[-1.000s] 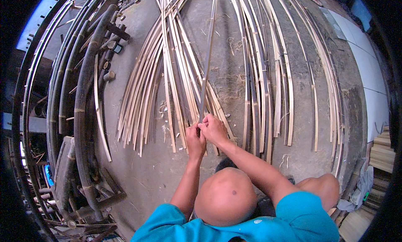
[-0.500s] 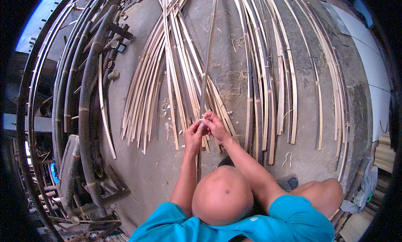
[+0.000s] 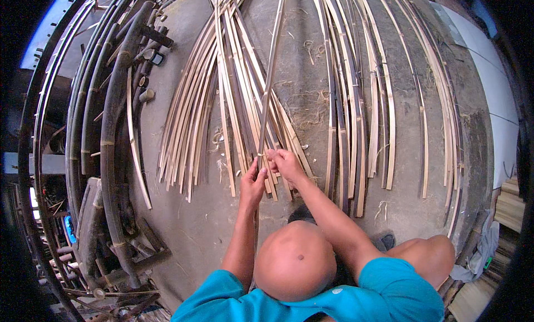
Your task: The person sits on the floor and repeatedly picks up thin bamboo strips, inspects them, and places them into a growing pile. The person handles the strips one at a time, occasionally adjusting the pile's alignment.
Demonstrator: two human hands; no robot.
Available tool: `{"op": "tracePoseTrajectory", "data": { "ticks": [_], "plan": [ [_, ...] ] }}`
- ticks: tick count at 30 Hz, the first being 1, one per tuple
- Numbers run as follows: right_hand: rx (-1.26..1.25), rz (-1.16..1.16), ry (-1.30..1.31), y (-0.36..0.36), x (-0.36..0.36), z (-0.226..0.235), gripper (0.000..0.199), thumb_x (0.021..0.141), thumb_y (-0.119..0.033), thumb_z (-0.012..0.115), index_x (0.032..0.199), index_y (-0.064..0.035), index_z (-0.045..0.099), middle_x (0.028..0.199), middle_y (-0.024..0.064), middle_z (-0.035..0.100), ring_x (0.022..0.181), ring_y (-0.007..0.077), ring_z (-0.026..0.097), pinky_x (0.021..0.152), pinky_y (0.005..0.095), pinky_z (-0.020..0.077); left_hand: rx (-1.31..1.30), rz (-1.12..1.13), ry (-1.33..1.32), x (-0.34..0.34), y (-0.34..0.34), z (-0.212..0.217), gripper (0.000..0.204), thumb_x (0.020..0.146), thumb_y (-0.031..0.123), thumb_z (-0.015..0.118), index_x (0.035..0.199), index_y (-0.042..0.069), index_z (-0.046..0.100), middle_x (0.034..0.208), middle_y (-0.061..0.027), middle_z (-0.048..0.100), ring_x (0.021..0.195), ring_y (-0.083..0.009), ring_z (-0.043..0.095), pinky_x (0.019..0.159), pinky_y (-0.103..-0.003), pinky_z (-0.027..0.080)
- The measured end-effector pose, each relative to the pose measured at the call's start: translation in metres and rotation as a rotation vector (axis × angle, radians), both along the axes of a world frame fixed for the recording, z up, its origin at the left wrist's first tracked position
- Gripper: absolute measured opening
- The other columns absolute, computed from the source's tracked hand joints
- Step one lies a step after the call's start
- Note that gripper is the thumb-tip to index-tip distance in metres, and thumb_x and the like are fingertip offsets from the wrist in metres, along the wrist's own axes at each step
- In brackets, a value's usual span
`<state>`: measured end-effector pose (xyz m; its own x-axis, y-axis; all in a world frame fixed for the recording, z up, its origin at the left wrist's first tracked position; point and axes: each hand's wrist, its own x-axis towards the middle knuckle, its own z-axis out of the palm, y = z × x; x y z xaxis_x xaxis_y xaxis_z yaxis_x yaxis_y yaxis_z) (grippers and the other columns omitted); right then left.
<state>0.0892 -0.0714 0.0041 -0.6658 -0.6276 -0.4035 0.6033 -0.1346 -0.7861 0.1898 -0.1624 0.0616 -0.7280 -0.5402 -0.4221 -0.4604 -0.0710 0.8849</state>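
Observation:
A long, narrow bamboo strip (image 3: 268, 80) runs from the far edge down between my hands and on toward my body. My left hand (image 3: 253, 184) is closed round it, the thumb and fingers pressed on its sides. Just to the right, my right hand (image 3: 286, 164) pinches near a pale joint on the strip. A thin, light fibre or tie seems to stretch from the joint to its fingertips, too small to make out surely. Beneath and beyond my hands lies a fanned bundle of split bamboo strips (image 3: 192, 116), crossing at the far end.
More bamboo strips (image 3: 347, 116) lie lengthwise to the right, with another group (image 3: 442, 99) farther right. Thick dark bamboo poles (image 3: 114, 149) form a rack at the left. Stringy shavings (image 3: 311, 107) litter the concrete floor. My bent knee (image 3: 295, 261) rises between my arms.
Both hands have come apart slightly. My left hand has moved a little left and down with the strip, whose near part shifted left. My right hand stays almost in place.

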Motion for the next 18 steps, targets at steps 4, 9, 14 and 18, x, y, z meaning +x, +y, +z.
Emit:
{"op": "tracePoseTrajectory", "data": {
  "ticks": [4, 9, 14, 18],
  "plan": [
    [0.08, 0.025, 0.127, 0.006, -0.013, -0.006, 0.028, 0.099, -0.031, 0.054, 0.088, -0.0054, 0.059, 0.067, -0.0006, 0.054, 0.051, 0.0066, 0.046, 0.049, 0.0239, 0.0398, -0.004, -0.019, 0.043, 0.002, 0.004, 0.003, 0.041, 0.097, 0.018, 0.055, 0.135, 0.004, 0.051, 0.081, -0.0019, 0.063, 0.056, -0.004, 0.049, 0.048, -0.02, 0.04],
    [0.404, 0.428, 0.452, 0.013, -0.036, 0.019, 0.027, 0.099, -0.03, 0.053, 0.092, -0.0049, 0.06, 0.065, -0.0037, 0.048, 0.051, 0.0063, 0.042, 0.046, 0.0247, 0.0353, 0.013, 0.027, -0.004, 0.01, 0.006, 0.001, 0.038, 0.097, 0.017, 0.055, 0.133, 0.006, 0.054, 0.078, -0.0006, 0.061, 0.055, -0.0055, 0.05, 0.047, -0.022, 0.043],
    [0.073, 0.511, 0.039, 0.01, -0.043, 0.011, 0.027, 0.096, -0.028, 0.058, 0.088, -0.0034, 0.064, 0.062, -0.0019, 0.051, 0.051, 0.0105, 0.044, 0.047, 0.0298, 0.0373, -0.015, -0.018, -0.005, 0.004, 0.0, 0.001, 0.04, 0.098, 0.021, 0.053, 0.138, 0.014, 0.052, 0.071, 0.0011, 0.056, 0.051, -0.0057, 0.047, 0.044, -0.023, 0.04],
    [0.559, 0.557, 0.6, 0.013, -0.055, 0.014, 0.026, 0.096, -0.029, 0.058, 0.085, -0.0061, 0.063, 0.062, -0.0025, 0.049, 0.05, 0.0073, 0.04, 0.046, 0.0261, 0.0357, -0.007, -0.1, -0.004, 0.019, 0.008, -0.002, 0.043, 0.098, 0.022, 0.053, 0.141, 0.015, 0.048, 0.071, 0.002, 0.054, 0.055, -0.005, 0.047, 0.049, -0.022, 0.041]
  ]
}}
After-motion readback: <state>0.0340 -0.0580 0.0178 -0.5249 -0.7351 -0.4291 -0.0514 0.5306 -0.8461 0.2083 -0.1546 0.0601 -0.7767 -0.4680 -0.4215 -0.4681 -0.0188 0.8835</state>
